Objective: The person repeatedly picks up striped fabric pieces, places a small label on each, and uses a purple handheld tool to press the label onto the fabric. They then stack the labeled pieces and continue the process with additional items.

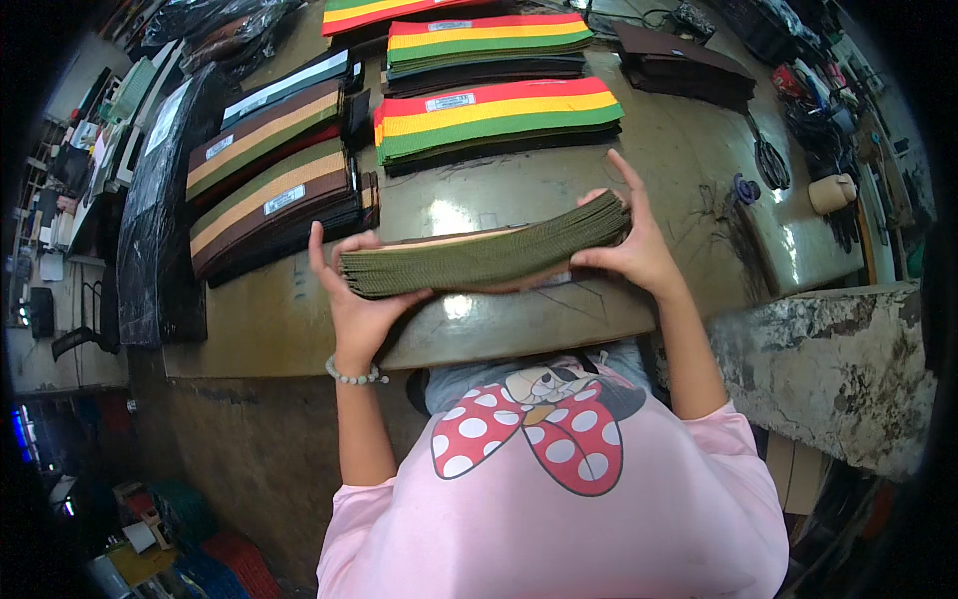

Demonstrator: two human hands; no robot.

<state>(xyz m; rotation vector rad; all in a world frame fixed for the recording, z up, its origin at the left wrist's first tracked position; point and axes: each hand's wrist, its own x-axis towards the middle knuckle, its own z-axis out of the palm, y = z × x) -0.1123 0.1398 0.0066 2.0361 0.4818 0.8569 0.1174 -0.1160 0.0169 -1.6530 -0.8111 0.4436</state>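
Note:
A thick stack of olive-green woven strips (479,258) is held up above the near edge of the table, its long edges facing me and its middle sagging a little. My left hand (361,299) grips its left end, thumb below along the near side and fingers behind. The right end is pinched by my right hand (639,240), with the index finger stretched up past it. Tan and brown bands show along the stack's top and bottom. Beyond it lies a pile of red, yellow and green striped strips (499,115) with a white label.
Brown, tan and green striped stacks (269,205) lie at the left, beside a long black plastic-wrapped bundle (165,210). Another striped pile (489,45) and a dark brown stack (684,65) are farther back. Black scissors (768,160) and a thread cone (831,194) rest at the right.

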